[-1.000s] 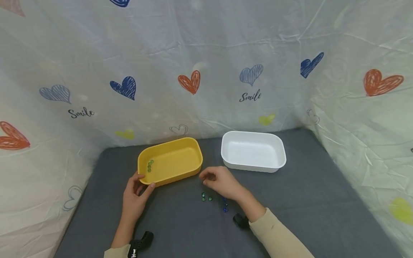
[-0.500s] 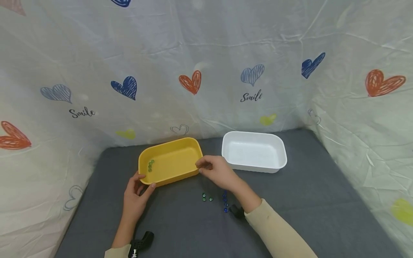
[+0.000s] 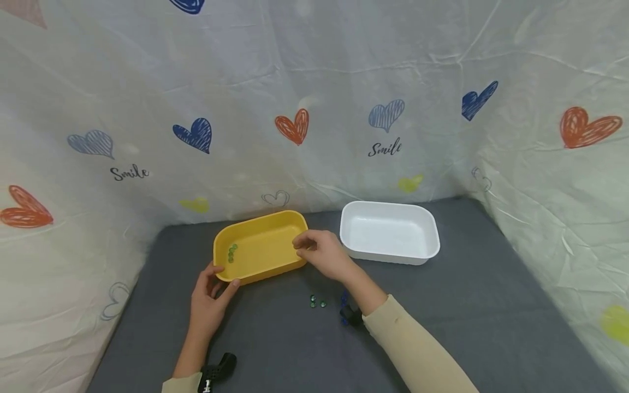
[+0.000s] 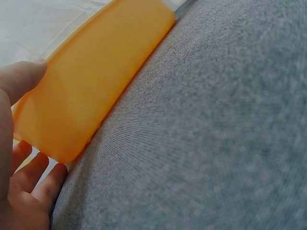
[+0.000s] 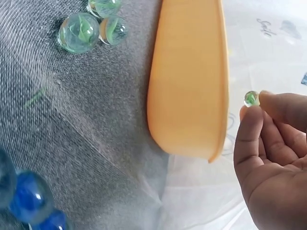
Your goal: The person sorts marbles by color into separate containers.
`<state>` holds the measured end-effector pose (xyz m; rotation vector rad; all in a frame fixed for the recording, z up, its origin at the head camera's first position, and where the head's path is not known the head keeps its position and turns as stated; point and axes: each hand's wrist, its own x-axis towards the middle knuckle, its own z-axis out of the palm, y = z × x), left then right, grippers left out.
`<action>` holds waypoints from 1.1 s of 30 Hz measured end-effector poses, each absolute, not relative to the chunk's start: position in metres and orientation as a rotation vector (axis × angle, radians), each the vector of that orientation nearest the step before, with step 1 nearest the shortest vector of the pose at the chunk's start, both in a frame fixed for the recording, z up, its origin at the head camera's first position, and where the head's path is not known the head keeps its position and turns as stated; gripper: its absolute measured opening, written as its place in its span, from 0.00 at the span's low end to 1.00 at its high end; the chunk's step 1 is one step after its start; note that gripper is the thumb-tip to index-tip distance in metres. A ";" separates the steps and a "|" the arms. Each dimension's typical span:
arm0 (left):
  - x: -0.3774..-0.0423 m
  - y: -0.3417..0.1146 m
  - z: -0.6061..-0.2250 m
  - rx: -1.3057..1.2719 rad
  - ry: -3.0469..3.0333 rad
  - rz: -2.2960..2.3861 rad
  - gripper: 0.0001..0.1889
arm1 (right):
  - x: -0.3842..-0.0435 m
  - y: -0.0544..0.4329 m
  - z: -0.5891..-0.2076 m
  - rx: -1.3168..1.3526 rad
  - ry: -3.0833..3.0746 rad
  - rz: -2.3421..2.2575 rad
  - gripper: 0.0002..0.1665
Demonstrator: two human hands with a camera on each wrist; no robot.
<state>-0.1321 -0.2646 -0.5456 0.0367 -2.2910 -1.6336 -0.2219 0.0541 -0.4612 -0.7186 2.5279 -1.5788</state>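
Note:
A clear marble with a green swirl is pinched between thumb and fingertips of my right hand, which is over the right end of the yellow tray. My left hand grips that tray's near left corner, thumb on the front side and fingers at the left end, as the left wrist view shows too. Several green marbles lie inside the tray near its left end. On the cloth in front are 3 more green marbles. Blue marbles sit to their right, partly hidden behind the right wrist's camera.
A white tray stands at the back right, beside the yellow one. Grey cloth covers the table. A pale curtain printed with hearts hangs behind and along both sides.
My right hand has moved up and left from the cloth near the loose marbles to over the yellow tray's right end. The left hand keeps its grip on the tray.

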 end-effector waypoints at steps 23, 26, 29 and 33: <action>-0.134 -0.266 -0.549 0.030 -2.291 -1.624 0.27 | -0.234 0.048 -0.473 -0.643 2.541 -1.563 0.12; -0.134 -0.266 -0.549 0.032 -2.292 -1.626 0.27 | -0.235 0.048 -0.474 -0.646 2.544 -1.563 0.12; -0.134 -0.266 -0.549 0.031 -2.298 -1.630 0.27 | -0.234 0.048 -0.475 -0.636 2.542 -1.570 0.11; -0.134 -0.266 -0.548 0.034 -2.300 -1.635 0.28 | -0.233 0.048 -0.476 -0.638 2.538 -1.571 0.11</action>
